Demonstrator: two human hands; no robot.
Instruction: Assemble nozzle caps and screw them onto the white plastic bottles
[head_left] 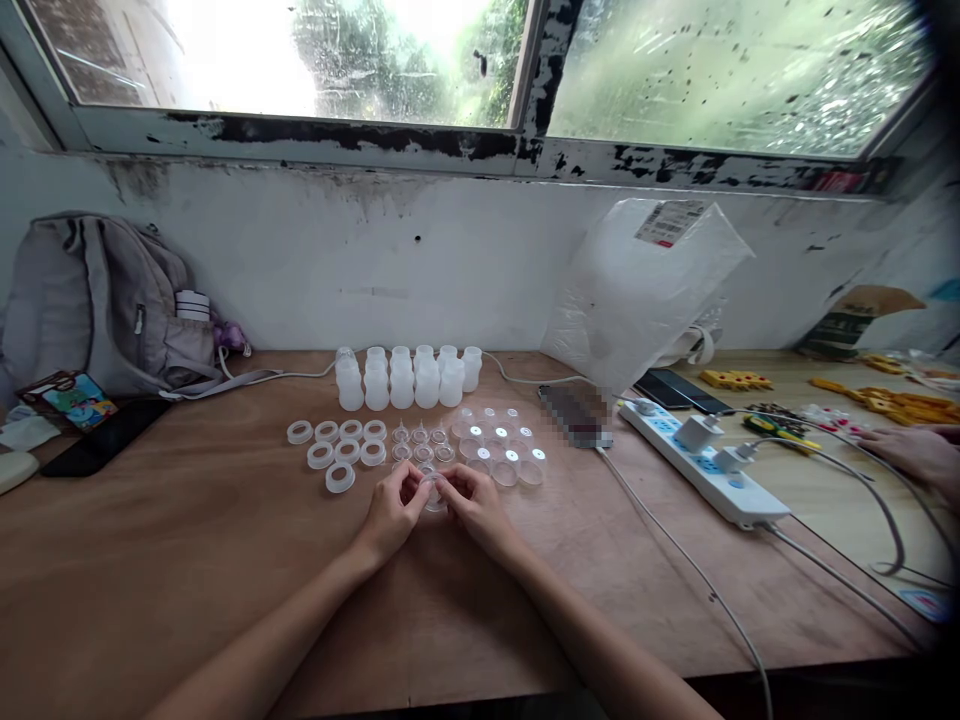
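My left hand (391, 510) and my right hand (480, 512) meet at the middle of the table, fingertips pinched around a clear, round bottle nipple (434, 502). The fingers cover part of it. Just beyond them sit several similar clear nipples (401, 452) with thin tips. White screw rings (340, 480) lie in loose rows to the left. On the right, clear domed caps (530, 472) with small white spots stand close together. Behind these parts, several frosted white bottles (402, 385) stand upright in two rows.
To the right lie a phone (577, 415) on a cable and a white power strip (705, 465) with plugs. A plastic bag (645, 290) leans on the wall. A grey backpack (97, 300) stands left. Another person's hand (911, 450) is at the far right, near yellow parts (892, 400).
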